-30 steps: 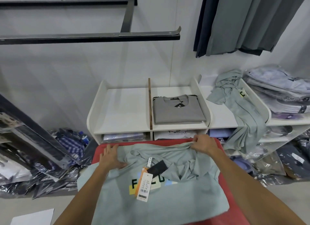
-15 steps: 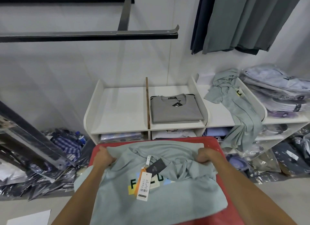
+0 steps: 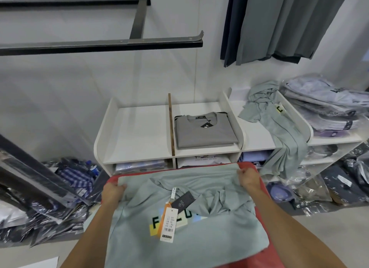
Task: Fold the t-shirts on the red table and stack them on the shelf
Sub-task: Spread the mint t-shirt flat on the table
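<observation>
Left hand [image 3: 112,193] and right hand [image 3: 249,179] each grasp a far corner of the pale green t-shirt [image 3: 185,217] with curled fingers, the garment lying print-up on the red table [image 3: 257,207], near the white shelf [image 3: 139,136] holding one folded grey t-shirt [image 3: 203,133].

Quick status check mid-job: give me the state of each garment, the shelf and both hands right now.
Green t-shirt: spread on the red table, unfolded, tags showing.
Left hand: grips the shirt's far left edge.
Right hand: grips the far right edge.
Grey t-shirt: folded, lying on the white shelf.
Second green shirt: unfolded, draped over the shelf's edge.
</observation>
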